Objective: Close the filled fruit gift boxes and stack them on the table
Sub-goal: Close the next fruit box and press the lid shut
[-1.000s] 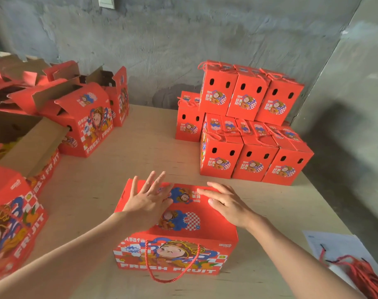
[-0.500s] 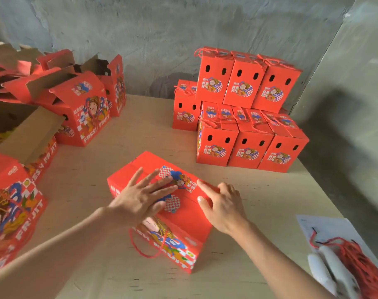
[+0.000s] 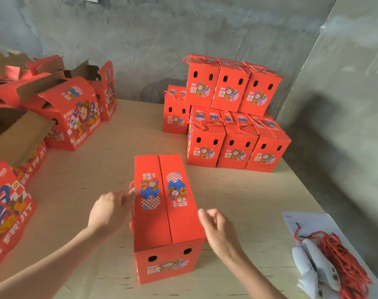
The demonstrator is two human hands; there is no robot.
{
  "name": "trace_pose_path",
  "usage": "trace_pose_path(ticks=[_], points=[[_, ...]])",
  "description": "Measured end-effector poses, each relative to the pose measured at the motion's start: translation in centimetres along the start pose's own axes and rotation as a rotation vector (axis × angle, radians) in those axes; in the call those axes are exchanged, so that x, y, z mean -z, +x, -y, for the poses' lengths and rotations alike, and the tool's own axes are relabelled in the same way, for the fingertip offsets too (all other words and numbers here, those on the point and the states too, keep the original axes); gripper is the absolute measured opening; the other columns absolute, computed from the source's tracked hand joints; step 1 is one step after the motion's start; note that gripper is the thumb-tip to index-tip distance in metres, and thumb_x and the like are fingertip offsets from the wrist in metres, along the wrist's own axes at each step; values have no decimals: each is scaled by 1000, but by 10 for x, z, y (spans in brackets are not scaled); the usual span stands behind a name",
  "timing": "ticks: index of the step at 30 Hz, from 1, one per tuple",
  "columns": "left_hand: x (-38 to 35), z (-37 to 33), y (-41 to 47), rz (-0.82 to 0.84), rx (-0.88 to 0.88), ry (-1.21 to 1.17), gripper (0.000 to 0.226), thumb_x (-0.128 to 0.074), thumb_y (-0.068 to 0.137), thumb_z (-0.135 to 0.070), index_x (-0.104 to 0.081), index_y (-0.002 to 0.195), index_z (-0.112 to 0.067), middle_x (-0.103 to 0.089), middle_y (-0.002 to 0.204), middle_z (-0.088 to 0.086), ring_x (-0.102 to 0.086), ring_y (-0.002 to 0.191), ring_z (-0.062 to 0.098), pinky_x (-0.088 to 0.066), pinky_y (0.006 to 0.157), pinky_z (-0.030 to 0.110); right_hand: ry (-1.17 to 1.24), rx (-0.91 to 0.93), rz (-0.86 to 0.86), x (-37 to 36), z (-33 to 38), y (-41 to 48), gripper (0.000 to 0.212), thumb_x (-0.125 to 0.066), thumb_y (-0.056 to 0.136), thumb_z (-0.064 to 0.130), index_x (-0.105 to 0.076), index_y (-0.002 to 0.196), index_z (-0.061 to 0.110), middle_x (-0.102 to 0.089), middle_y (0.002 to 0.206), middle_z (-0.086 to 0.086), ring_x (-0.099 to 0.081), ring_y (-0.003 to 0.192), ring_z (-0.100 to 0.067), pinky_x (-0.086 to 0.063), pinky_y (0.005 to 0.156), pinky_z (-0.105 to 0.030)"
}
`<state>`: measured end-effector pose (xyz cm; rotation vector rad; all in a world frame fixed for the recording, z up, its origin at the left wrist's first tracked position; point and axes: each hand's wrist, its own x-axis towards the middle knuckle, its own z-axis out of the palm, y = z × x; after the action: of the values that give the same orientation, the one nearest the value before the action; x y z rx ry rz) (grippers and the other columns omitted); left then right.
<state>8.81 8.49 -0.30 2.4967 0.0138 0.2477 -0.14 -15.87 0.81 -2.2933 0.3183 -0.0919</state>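
A closed red fruit gift box (image 3: 162, 212) stands on the wooden table (image 3: 237, 197) in front of me, its short end with two holes facing me and its two top flaps meeting along the middle. My left hand (image 3: 110, 210) is at the box's left side, fingertips touching the top left edge near the red cord handle. Just off the box's right top edge, my right hand (image 3: 218, 229) hovers with loosely curled fingers and holds nothing. A stack of closed red boxes (image 3: 231, 126) in two layers sits at the back right.
Open red boxes (image 3: 74, 113) with raised flaps crowd the left side of the table, and another box (image 3: 7, 210) lies at the near left. A sheet of paper (image 3: 308, 223) with a bundle of red cords (image 3: 343, 257) and a white object lies at the near right. Concrete walls stand behind.
The box has been turned so that its short end faces me. Both hands have come off its top, the left to its left edge, the right just off its right edge.
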Motion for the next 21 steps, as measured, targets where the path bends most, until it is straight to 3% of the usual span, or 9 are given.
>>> trace_pose_path(ticks=[2, 4, 6, 10, 12, 14, 17, 19, 21], points=[[4, 6, -14, 170, 127, 69, 65, -34, 93, -58, -59, 50, -15, -56, 46, 4, -60, 55, 29, -47, 55, 28, 100, -235, 180, -3, -6, 6, 54, -32, 95, 54, -53, 62, 17, -57, 61, 2, -53, 62, -13, -48, 76, -33], [3, 8, -25, 397, 297, 31, 65, -27, 94, -58, -67, 62, -16, -59, 43, 6, -62, 45, 24, -50, 53, 25, 351, -430, 376, -14, -9, 10, 60, -25, 95, 60, -68, 85, 18, -69, 89, -3, -62, 87, -20, -46, 88, -36], [-4, 4, -33, 509, 478, -174, 73, -26, 94, -59, -64, 65, -5, -59, 41, 6, -56, 35, 20, -47, 43, 22, 621, -518, 369, -21, -4, 19, 58, -32, 93, 61, -70, 104, 18, -71, 106, -9, -62, 101, -26, -44, 96, -40], [-16, -11, -39, 269, 719, -805, 43, -52, 95, -33, -56, 59, -9, -54, 40, -2, -50, 32, 11, -41, 35, 18, 698, -496, 165, -24, 25, 51, 40, -51, 95, 40, -71, 93, 5, -73, 83, -13, -66, 70, -23, -51, 67, -30], [-14, -22, -34, 124, 742, -1003, 26, -57, 92, -13, -60, 66, -13, -52, 40, -6, -47, 31, 6, -35, 33, 14, 679, -433, 0, -24, 39, 66, 28, -56, 95, 22, -66, 100, -3, -69, 94, -22, -63, 78, -26, -52, 73, -38], [-11, -31, -26, 13, 653, -1016, 22, -56, 90, -8, -62, 69, -11, -56, 49, 0, -49, 38, 9, -38, 39, 17, 666, -339, -85, -19, 55, 73, 23, -57, 93, 15, -64, 100, -5, -66, 98, -24, -61, 90, -30, -50, 82, -44], [7, -46, -12, -85, 353, -813, 26, -61, 89, -15, -57, 66, -5, -45, 59, 7, -37, 56, 18, -30, 53, 27, 548, -50, -88, -8, 86, 72, 19, -50, 95, 10, -66, 87, 4, -68, 102, -18, -63, 99, -27, -48, 88, -36], [28, -60, 0, -105, 110, -612, 29, -63, 88, -18, -61, 65, 0, -45, 56, 3, -36, 56, 19, -29, 54, 29, 539, 112, 19, -1, 110, 68, 26, -45, 97, 6, -64, 80, 11, -69, 100, -18, -66, 91, -24, -50, 86, -32], [52, -80, 12, -130, -131, -520, 18, -63, 88, -16, -71, 77, -3, -59, 69, -1, -51, 62, 16, -40, 62, 27, 590, 138, 211, 2, 132, 61, 26, -44, 96, 1, -66, 81, 6, -70, 92, -20, -66, 79, -23, -51, 80, -32]])
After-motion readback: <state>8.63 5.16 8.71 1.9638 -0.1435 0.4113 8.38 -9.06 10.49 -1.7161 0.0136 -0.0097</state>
